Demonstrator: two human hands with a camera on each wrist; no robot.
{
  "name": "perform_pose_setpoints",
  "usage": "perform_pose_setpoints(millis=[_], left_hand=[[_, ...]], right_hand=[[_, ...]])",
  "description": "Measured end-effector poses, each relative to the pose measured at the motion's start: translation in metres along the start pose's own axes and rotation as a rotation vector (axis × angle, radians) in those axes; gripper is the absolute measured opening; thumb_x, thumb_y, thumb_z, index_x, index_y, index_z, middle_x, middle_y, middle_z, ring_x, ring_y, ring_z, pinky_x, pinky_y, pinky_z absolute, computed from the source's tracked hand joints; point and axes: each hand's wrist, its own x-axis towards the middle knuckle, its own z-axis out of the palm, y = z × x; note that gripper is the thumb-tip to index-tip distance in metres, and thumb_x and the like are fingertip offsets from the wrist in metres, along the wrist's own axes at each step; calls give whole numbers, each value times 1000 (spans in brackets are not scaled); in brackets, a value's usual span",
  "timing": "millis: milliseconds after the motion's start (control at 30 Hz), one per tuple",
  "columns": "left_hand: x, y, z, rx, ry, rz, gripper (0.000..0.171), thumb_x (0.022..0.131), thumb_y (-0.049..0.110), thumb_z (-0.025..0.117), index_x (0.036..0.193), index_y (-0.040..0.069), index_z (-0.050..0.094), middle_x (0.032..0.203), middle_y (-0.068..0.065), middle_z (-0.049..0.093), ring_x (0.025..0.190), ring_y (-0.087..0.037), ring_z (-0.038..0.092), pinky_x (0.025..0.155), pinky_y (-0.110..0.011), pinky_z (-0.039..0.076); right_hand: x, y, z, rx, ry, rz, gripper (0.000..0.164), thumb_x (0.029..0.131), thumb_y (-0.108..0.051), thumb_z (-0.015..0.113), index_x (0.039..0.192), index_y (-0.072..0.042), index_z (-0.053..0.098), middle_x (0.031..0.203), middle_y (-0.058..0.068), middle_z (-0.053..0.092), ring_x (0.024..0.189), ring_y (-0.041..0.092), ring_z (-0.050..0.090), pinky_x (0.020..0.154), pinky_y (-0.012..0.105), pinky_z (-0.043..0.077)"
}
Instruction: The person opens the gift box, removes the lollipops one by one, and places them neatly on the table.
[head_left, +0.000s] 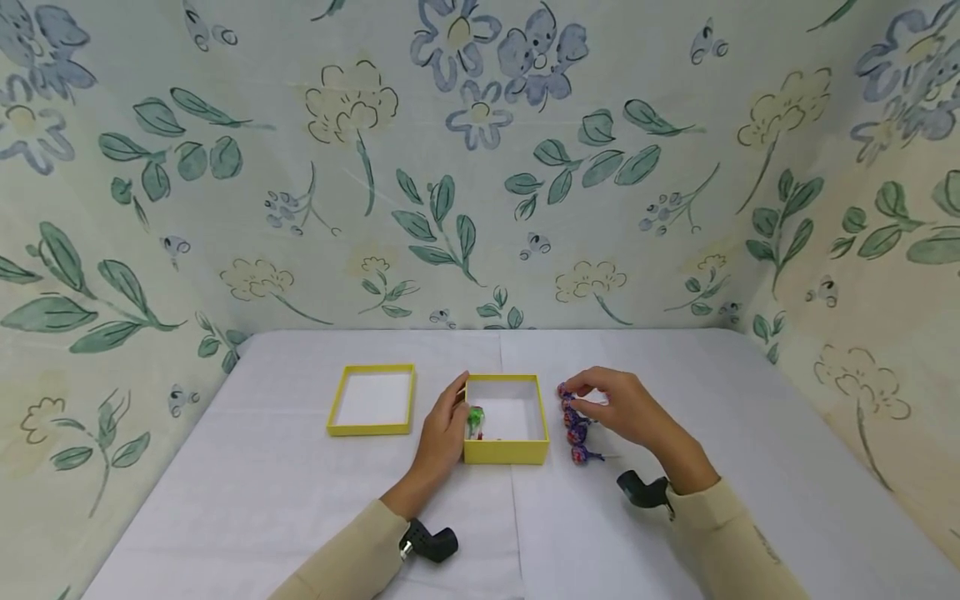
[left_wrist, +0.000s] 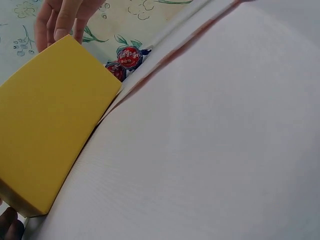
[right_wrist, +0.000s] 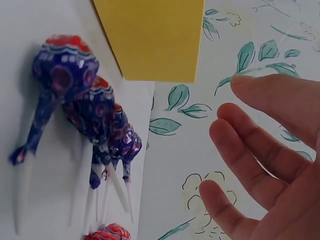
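An open yellow box (head_left: 506,452) with a white inside stands in the middle of the table. A green-wrapped lollipop (head_left: 476,421) lies inside along its left wall. My left hand (head_left: 444,433) rests against the outside of that wall, fingers stretched along it; its fingertips (left_wrist: 11,225) show at a lower corner in the left wrist view. Right of the box, several lollipops (right_wrist: 65,75) in purple-and-red wrappers lie in a row, white sticks pointing right. My right hand (head_left: 618,404) hovers at the row's far end. In the right wrist view its fingers (right_wrist: 245,155) are loosely bent, holding nothing.
A shallow yellow-rimmed lid (head_left: 371,430) lies left of the box, white inside up. The white tablecloth (head_left: 247,467) ends at a flower-patterned backdrop (head_left: 480,242) behind and at both sides. A black camera sits on each wrist.
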Motion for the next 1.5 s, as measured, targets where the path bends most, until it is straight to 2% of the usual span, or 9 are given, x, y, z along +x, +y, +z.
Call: perform_pose_setpoints(millis=[167,433,567,767,1200,1367,1500], left_hand=[[-1,0,-1,5,0,-2,48,103,18,38,148,34,35,149,7,39,134,-15,40,111,-37,34],[-2,-1,-2,2,15,-5,47,102,18,39,147,33,37,147,5,42,133,-16,42,111,-39,35],[-2,-1,-2,-2,5,-14,48,102,18,39,148,31,37,148,5,41,134,-16,40,111,-38,34],[-3,1,-2,0,2,-19,48,102,17,38,149,25,37,148,4,41,134,-16,41,111,-39,34],[0,2,-2,13,15,-3,46,102,18,39,148,24,38,147,5,42,133,-16,43,110,-38,36],[2,1,-1,19,0,-7,46,103,18,39,149,23,37,149,6,40,134,-16,42,111,-39,35],[2,0,-1,22,-3,-6,46,103,18,39,149,20,37,149,5,40,134,-17,41,110,-40,36]], right_hand=[[6,-12,4,26,-26,-14,22,84,-11,74,105,-18,71,101,-4,69,92,18,63,89,49,52],[18,-28,13,122,-89,-53,22,87,-12,72,108,-15,70,103,-6,68,92,12,61,86,43,55],[22,-36,16,120,-111,-56,22,87,-16,72,109,-19,70,102,-10,67,94,12,61,86,39,54],[29,-44,22,138,-132,-59,24,86,-16,73,110,-20,70,102,-11,67,95,11,61,91,45,52],[43,-55,33,160,-200,-86,26,86,-17,74,112,-20,70,106,-11,67,96,10,61,91,35,53],[48,-59,37,194,-238,-104,29,86,-14,73,114,-18,69,106,-8,68,96,11,63,91,36,53],[51,-62,41,230,-284,-135,30,87,-10,72,116,-14,68,105,2,69,95,15,63,89,39,54]])
